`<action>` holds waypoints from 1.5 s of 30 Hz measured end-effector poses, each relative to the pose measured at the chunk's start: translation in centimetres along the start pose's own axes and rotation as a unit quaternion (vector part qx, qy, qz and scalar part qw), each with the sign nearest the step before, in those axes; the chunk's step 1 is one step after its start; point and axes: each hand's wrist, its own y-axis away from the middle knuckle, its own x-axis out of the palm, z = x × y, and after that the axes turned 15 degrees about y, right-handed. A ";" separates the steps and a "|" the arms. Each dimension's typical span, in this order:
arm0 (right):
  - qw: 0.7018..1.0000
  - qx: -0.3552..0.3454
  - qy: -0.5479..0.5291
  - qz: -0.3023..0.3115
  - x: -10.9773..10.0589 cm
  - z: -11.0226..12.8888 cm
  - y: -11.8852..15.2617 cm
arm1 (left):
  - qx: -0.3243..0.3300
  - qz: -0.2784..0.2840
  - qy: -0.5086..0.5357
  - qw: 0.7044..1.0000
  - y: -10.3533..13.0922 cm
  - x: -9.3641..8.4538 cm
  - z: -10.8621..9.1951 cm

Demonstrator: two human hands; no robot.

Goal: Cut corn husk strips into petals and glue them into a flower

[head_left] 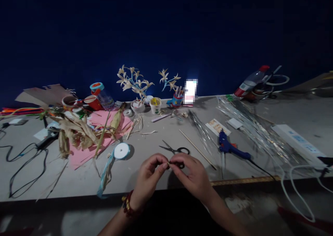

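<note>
My left hand (pixel 155 171) and my right hand (pixel 189 172) meet above the table's front edge, their fingertips pinched together. Between them is something tiny and pale that I cannot make out. Just beyond my fingers lie black-handled scissors (pixel 170 148), blades apart and pointing left, with one handle loop partly behind my right hand. A thin wooden stick (pixel 196 148) rests to the right of the scissors. Left of my hands sits a roll of light blue ribbon (pixel 121 151), its loose end trailing to the table edge.
Dried corn husks (pixel 80 132) lie on pink paper (pixel 80 156) at the left. A blue glue gun (pixel 234 149) and clear plastic strips (pixel 255 132) are on the right. Husk flowers (pixel 135 80), a small tub (pixel 155 106) and a lit phone (pixel 190 91) stand along the back.
</note>
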 end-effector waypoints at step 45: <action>0.857 0.227 0.427 0.178 -11.7 -17.9 -4.7 | -0.090 -0.069 -0.066 0.991 -2.9 -0.8 1.9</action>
